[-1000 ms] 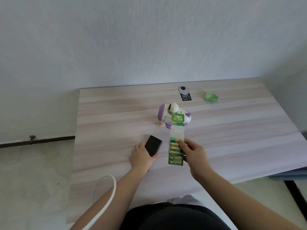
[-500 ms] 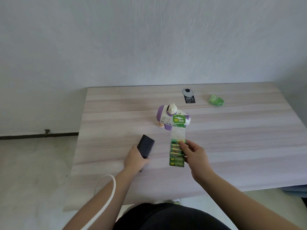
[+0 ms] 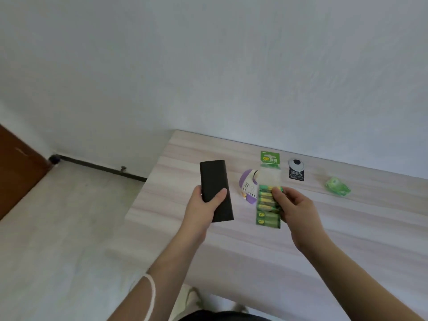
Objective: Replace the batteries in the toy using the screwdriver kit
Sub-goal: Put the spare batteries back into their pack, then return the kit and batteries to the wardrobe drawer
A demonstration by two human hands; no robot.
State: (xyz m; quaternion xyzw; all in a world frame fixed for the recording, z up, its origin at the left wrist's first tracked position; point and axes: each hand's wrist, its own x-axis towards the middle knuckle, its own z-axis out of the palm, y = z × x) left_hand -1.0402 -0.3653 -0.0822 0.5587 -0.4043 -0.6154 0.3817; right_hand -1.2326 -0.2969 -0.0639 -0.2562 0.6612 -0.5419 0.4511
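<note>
My left hand grips a flat black case, held up above the table's left part. A long green blister pack of batteries hangs upright from my right hand, which pinches it at its right edge. Behind the pack a white and purple toy lies on the wooden table, partly hidden by the pack.
A small black card with a round silver piece lies at the table's far side. A crumpled green wrapper lies to its right. The white wall runs right behind the table. The floor and a brown door are at the left.
The view has swung left. My left hand has lifted the black case off the table and holds it upright. My right hand still holds the battery pack, now raised higher in front of the toy.
</note>
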